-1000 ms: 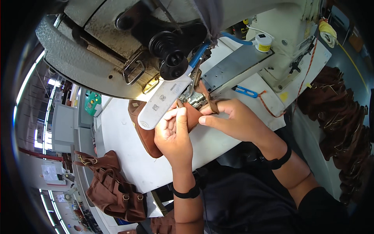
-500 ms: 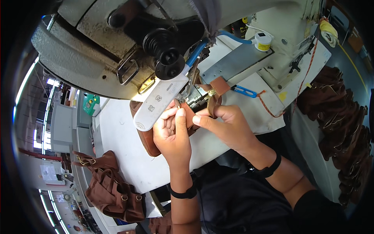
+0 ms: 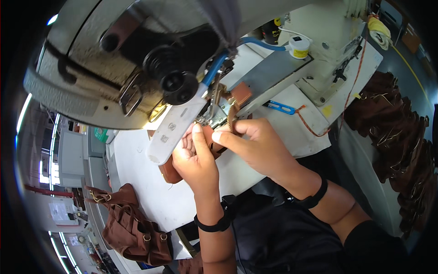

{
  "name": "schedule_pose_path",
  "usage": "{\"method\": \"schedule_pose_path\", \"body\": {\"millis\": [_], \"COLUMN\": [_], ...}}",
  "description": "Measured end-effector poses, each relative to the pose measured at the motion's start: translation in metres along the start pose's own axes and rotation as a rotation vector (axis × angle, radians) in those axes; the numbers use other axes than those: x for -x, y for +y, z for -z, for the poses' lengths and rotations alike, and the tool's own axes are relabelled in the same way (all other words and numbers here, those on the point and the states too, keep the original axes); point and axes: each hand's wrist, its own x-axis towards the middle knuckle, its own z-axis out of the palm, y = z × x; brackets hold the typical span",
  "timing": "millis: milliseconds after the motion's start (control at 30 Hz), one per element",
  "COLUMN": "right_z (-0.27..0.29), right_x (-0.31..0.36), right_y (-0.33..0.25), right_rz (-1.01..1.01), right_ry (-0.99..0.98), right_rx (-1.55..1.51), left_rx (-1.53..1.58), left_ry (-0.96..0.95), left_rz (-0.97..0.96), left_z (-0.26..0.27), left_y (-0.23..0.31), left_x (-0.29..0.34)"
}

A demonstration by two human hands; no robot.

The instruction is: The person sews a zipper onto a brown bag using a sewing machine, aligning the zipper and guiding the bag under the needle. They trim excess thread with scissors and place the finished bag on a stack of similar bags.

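Under the sewing machine head [image 3: 86,86], a piece of brown leather [image 3: 208,135] lies at the needle area. My left hand [image 3: 195,160] is closed on its near left side, the thumb pointing up along it. With thumb and forefinger together, my right hand [image 3: 258,148] holds the right side of the same work. A brass-toothed zipper [image 3: 232,116] curves up beside my right fingertips, and a square brown leather tab [image 3: 241,93] stands beyond it. More of the brown leather bag [image 3: 169,172] shows below the lamp and left of my left hand. The needle point is hidden.
A flat white lamp [image 3: 175,130] on a blue flexible neck [image 3: 214,68] hangs just above my left hand. Thread snips with a blue handle [image 3: 282,107] lie right on the white table [image 3: 146,192]. A finished-looking brown bag [image 3: 134,233] sits lower left; several brown pieces [image 3: 388,137] are heaped right.
The machine, lamp and work appear shifted left in the picture. My hands still hold the leather; my right fingers sit closer to my left thumb.
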Motion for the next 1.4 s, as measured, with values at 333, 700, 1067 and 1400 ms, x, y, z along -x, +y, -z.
{"method": "schedule_pose_path", "body": {"millis": [333, 700, 1067, 1400], "right_z": [0.041, 0.029, 0.015, 0.016], "right_x": [-0.001, 0.015, 0.021, 0.021], "right_y": [0.017, 0.000, -0.022, -0.024], "right_rz": [0.292, -0.085, -0.261, -0.202], "right_ry": [-0.170, -0.265, -0.222, -0.174], "right_rx": [0.675, -0.058, -0.272, -0.157], "left_rx": [-0.361, -1.083, -0.993, -1.005], "left_ry": [0.027, -0.469, -0.264, -0.238], "left_rz": [-0.169, -0.745, -0.791, -0.739], "left_z": [0.007, 0.059, 0.050, 0.045], "left_y": [0.022, 0.041, 0.026, 0.033], "left_x": [0.015, 0.031, 0.029, 0.027]}}
